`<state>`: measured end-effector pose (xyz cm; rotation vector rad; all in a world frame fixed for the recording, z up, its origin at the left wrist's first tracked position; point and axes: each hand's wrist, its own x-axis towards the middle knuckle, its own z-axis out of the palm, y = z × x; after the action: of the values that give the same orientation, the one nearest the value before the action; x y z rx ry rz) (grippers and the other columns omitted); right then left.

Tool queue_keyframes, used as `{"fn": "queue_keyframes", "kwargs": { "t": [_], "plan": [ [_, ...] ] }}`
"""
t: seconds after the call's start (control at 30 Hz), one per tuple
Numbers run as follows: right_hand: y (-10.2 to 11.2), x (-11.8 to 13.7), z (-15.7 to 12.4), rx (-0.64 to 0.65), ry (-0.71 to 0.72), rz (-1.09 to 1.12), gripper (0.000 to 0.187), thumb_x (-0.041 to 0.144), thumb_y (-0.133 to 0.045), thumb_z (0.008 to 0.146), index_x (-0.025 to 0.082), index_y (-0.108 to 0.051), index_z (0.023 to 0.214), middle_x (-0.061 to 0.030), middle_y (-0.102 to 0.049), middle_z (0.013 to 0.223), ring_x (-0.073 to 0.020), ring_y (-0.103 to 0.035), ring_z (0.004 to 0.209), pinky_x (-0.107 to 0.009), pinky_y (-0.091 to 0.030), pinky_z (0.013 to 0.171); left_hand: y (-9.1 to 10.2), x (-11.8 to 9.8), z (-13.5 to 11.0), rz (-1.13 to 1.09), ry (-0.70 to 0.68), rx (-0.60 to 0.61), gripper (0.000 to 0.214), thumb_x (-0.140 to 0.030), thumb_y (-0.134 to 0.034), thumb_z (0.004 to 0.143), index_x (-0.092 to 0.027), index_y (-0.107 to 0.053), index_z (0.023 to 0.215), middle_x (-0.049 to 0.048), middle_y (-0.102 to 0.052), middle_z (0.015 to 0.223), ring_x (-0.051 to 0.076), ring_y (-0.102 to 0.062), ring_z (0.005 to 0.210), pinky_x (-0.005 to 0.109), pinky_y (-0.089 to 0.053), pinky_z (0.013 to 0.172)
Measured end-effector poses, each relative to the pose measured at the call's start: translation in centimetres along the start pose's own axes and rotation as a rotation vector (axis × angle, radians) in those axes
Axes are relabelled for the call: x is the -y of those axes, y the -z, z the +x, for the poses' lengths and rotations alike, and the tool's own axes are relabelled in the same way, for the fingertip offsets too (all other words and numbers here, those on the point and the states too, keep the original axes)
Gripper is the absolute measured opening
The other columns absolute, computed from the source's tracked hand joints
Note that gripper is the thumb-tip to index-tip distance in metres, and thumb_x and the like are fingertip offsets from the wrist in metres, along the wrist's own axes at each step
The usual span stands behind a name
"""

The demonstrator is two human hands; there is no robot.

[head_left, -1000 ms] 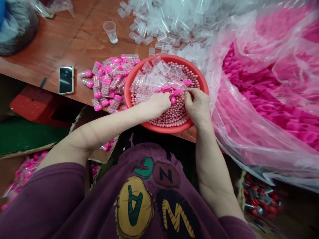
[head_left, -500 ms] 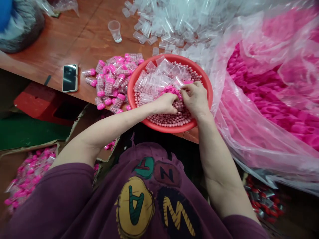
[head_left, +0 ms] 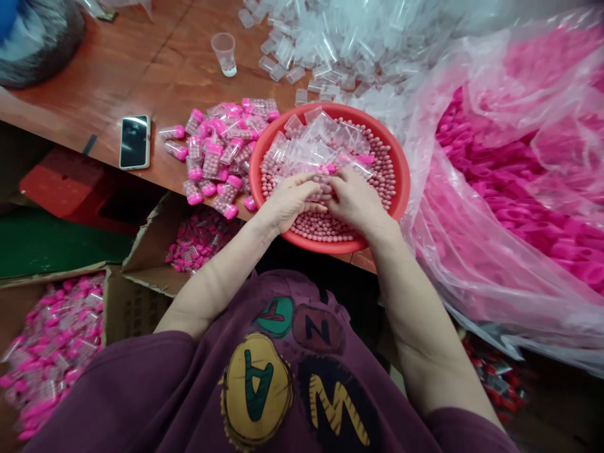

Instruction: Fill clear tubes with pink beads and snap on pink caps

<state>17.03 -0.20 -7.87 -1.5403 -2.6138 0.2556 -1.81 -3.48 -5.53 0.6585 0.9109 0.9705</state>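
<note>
A red plastic basin holds many small pink balls and a heap of clear empty containers. Over its near half, my left hand and my right hand meet around a small clear container with pink balls in it. Fingers of both hands are closed on its sides and partly hide it. A bright pink cap shows at its far end. Just beyond my right hand, another pink piece lies among the balls.
Filled, pink-capped containers lie piled left of the basin, near a phone and a plastic cup. Behind are loose clear containers. A plastic bag of pink caps stands right. Cardboard boxes with filled containers sit below.
My left hand has drawn back slightly left, and a ball-filled container now shows between both hands. My right hand has moved a little down and left. The view has shifted slightly.
</note>
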Motion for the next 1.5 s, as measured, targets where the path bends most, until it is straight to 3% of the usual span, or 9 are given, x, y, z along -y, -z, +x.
{"fn": "queue_keyframes", "kwargs": {
  "t": [0.17, 0.3, 0.43, 0.53, 0.73, 0.83, 0.97, 1.17, 1.5],
  "plan": [
    [-0.8, -0.3, -1.7, 0.002, -0.057, -0.005, 0.027, 0.023, -0.056, 0.106, 0.017, -0.079, 0.119, -0.0205, -0.077, 0.123, -0.0355, -0.073, 0.104, -0.048, -0.061, 0.087, -0.3, -0.4, -0.1, -0.040, 0.088, 0.074, 0.031, -0.006, -0.060, 0.085, -0.015, -0.073, 0.111, 0.0054, -0.083, 0.098, 0.012, -0.076, 0.079, 0.024, -0.056, 0.074],
    [-1.7, -2.4, -2.0, -0.319, -0.122, 0.397, 0.027, 0.035, -0.071, 0.103, 0.023, -0.076, 0.127, -0.0115, -0.080, 0.114, -0.0302, -0.075, 0.101, -0.049, -0.066, 0.091, -0.5, -0.7, -0.6, -0.049, 0.149, 0.127, 0.030, -0.018, -0.054, 0.097, -0.015, -0.074, 0.119, 0.0086, -0.085, 0.105, 0.015, -0.079, 0.085, 0.026, -0.055, 0.073],
    [-1.8, -2.5, -2.4, -0.578, -0.186, 0.869, 0.045, 0.060, -0.084, 0.097, 0.031, -0.074, 0.130, -0.0033, -0.079, 0.108, -0.0233, -0.076, 0.090, -0.041, -0.069, 0.076, -0.6, -0.2, -0.3, 0.029, 0.128, 0.113, 0.029, -0.034, -0.049, 0.107, -0.017, -0.072, 0.115, 0.0085, -0.083, 0.100, 0.017, -0.077, 0.083, 0.028, -0.055, 0.072],
    [-0.7, -0.8, -3.1, -0.533, -0.183, 1.007, 0.048, 0.067, -0.085, 0.096, 0.032, -0.079, 0.128, -0.0036, -0.081, 0.110, -0.0231, -0.078, 0.089, -0.042, -0.071, 0.076, -0.6, 0.1, -0.1, 0.089, 0.119, 0.122, 0.030, -0.038, -0.047, 0.110, -0.019, -0.071, 0.111, 0.0080, -0.081, 0.098, 0.019, -0.076, 0.083, 0.030, -0.054, 0.070],
    [1.5, 1.3, -4.2, -0.452, -0.130, 0.945, 0.046, 0.065, -0.081, 0.101, 0.033, -0.081, 0.134, -0.0054, -0.082, 0.118, -0.0220, -0.078, 0.086, -0.046, -0.072, 0.085, -0.8, 0.1, -0.6, 0.097, 0.087, 0.111, 0.019, -0.019, -0.047, 0.102, -0.020, -0.065, 0.108, 0.0037, -0.077, 0.095, 0.013, -0.068, 0.074, 0.027, -0.049, 0.066],
    [1.9, 1.2, -4.4, -0.476, -0.136, 0.919, 0.045, 0.062, -0.082, 0.100, 0.034, -0.079, 0.135, -0.0055, -0.082, 0.115, -0.0233, -0.078, 0.088, -0.044, -0.071, 0.083, -0.6, 0.2, -0.5, 0.152, 0.080, 0.118, 0.020, -0.017, -0.048, 0.097, -0.021, -0.064, 0.109, 0.0034, -0.076, 0.097, 0.015, -0.070, 0.079, 0.027, -0.052, 0.069],
    [2.6, 1.0, -4.8, -0.445, -0.142, 0.835, 0.026, 0.054, -0.081, 0.102, 0.031, -0.084, 0.114, -0.0050, -0.082, 0.102, -0.0252, -0.078, 0.091, -0.045, -0.070, 0.085, -0.3, 0.5, -0.3, 0.191, 0.068, 0.146, 0.020, -0.015, -0.049, 0.091, -0.021, -0.061, 0.106, 0.0037, -0.075, 0.099, 0.015, -0.071, 0.080, 0.028, -0.051, 0.070],
    [2.9, 0.4, -4.9, -0.452, -0.059, 0.790, 0.011, 0.038, -0.082, 0.101, 0.032, -0.087, 0.108, -0.0051, -0.085, 0.109, -0.0273, -0.081, 0.103, -0.050, -0.068, 0.098, -0.4, 0.6, -0.3, 0.231, 0.063, 0.117, 0.016, -0.018, -0.051, 0.087, -0.022, -0.060, 0.100, 0.0039, -0.074, 0.094, 0.015, -0.067, 0.073, 0.031, -0.050, 0.068],
    [3.6, -0.4, -5.4, -0.376, -0.023, 0.637, 0.010, 0.034, -0.079, 0.102, 0.035, -0.089, 0.105, -0.0058, -0.086, 0.120, -0.0304, -0.082, 0.112, -0.054, -0.068, 0.107, -0.5, 0.3, -0.3, 0.184, 0.116, 0.135, 0.010, -0.014, -0.056, 0.088, -0.017, -0.063, 0.093, 0.0089, -0.069, 0.081, 0.018, -0.064, 0.071, 0.035, -0.043, 0.065]
  ]
}}
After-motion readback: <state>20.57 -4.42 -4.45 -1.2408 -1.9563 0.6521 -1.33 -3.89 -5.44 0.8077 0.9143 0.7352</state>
